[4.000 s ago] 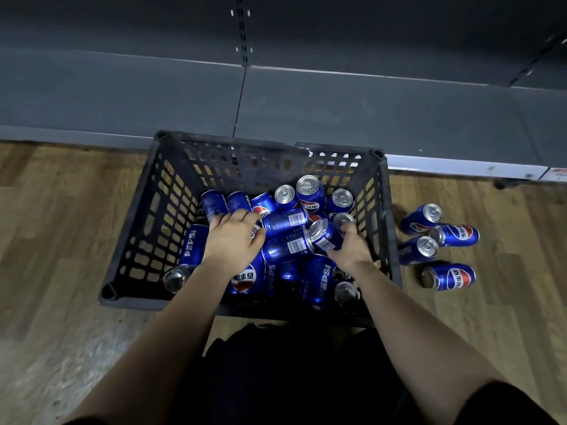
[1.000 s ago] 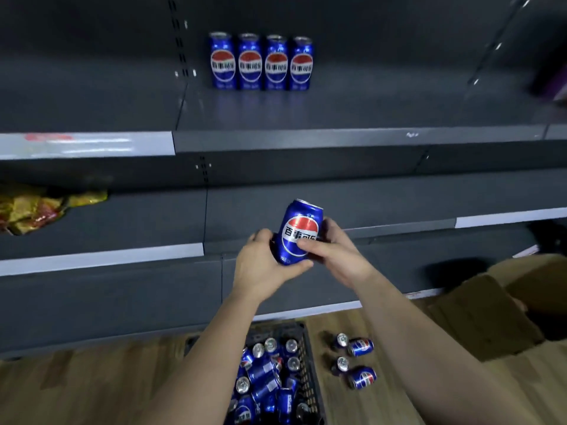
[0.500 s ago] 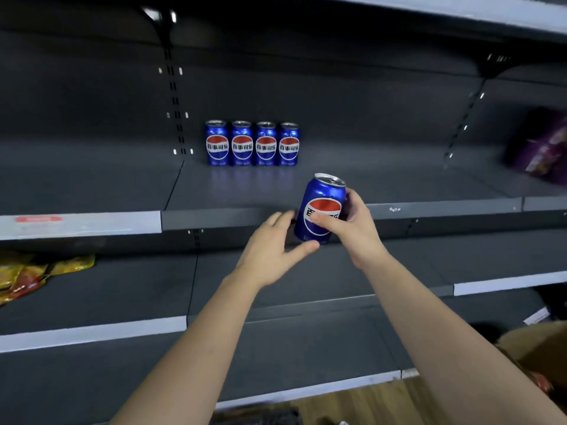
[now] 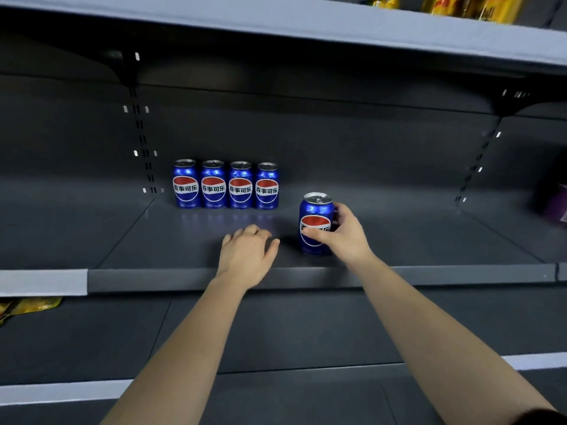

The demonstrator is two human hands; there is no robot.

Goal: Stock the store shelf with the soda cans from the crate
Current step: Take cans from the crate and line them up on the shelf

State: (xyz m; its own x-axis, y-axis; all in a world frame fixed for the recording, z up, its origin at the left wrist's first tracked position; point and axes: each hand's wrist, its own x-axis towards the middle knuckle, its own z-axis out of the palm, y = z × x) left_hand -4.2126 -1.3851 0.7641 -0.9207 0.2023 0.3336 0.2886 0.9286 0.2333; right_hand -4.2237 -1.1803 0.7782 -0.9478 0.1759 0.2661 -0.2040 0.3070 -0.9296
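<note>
Half a second before, the Pepsi can [image 4: 316,214] was out in front of the shelf [image 4: 429,240] edge; now it stood upright over the deck, right of and apart from the row of four cans [image 4: 226,185]. The right hand [image 4: 348,239] gripped it, fingers [image 4: 340,210] curled round. The left hand [image 4: 247,259] had come away, loosely spread, holding nothing. The labels read 百事可乐 across the red-white-blue globe.

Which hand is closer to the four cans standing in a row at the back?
Left. The left hand is open just in front of the row, near its right end. The right hand is farther right, holding another can.
</note>
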